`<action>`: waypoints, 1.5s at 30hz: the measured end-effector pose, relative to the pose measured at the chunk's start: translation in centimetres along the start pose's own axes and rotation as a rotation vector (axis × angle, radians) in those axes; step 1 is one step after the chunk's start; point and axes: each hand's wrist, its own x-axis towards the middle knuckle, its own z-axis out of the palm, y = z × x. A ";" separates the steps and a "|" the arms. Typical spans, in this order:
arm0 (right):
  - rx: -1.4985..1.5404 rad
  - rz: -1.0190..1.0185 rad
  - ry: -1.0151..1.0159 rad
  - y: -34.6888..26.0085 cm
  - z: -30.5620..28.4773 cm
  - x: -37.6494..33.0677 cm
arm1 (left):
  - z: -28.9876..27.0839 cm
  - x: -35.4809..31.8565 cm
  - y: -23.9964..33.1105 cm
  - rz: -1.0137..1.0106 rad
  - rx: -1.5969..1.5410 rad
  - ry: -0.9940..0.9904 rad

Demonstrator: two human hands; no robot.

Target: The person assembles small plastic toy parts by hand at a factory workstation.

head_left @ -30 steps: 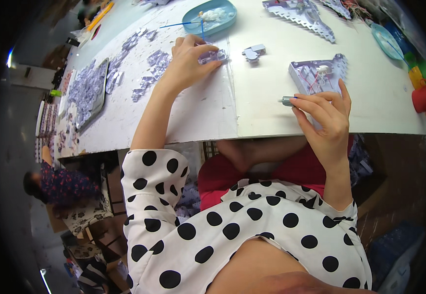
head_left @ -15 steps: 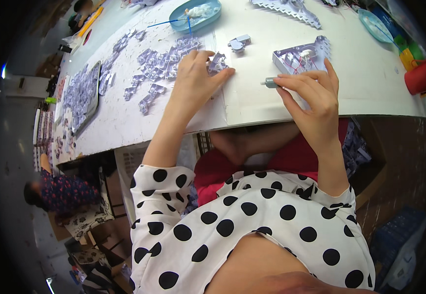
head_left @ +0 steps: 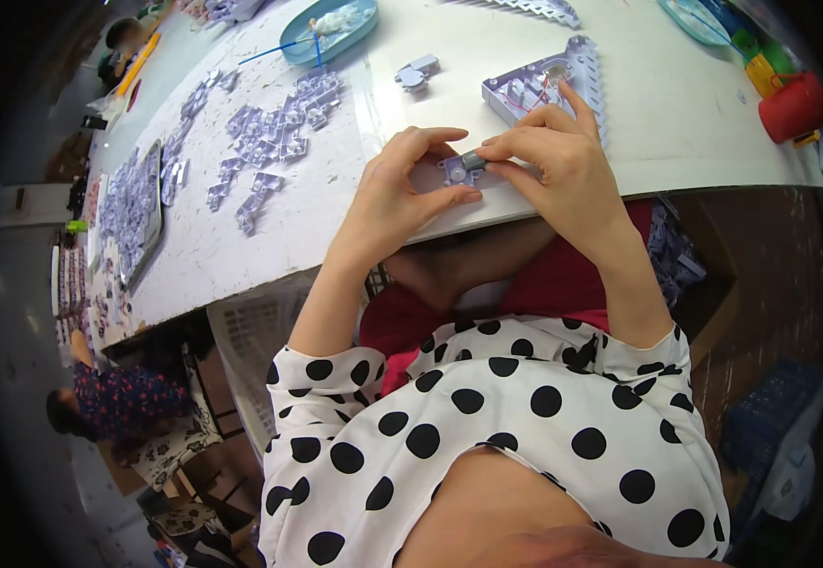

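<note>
Both hands (head_left: pixel 487 175) pinch a small grey part (head_left: pixel 459 168) (details partly finger-hidden).

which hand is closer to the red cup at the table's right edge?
Right. The right hand sits mid-table at the small grey part, on the red cup's side; the left hand lies farther left.

Even, bright overhead light fell on the white table (head_left: pixel 241 237), which looked nearly washed out toward the top. Shadows under the hands were soft and faint. The space beneath the table sat dim. Fisheye distortion bent the table edge, and a black vignette darkened the blurred outer rim.
</note>
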 end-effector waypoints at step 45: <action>-0.338 -0.135 -0.086 -1.8 -0.8 0.0 | -11.6 6.4 -5.2 0.049 0.593 0.502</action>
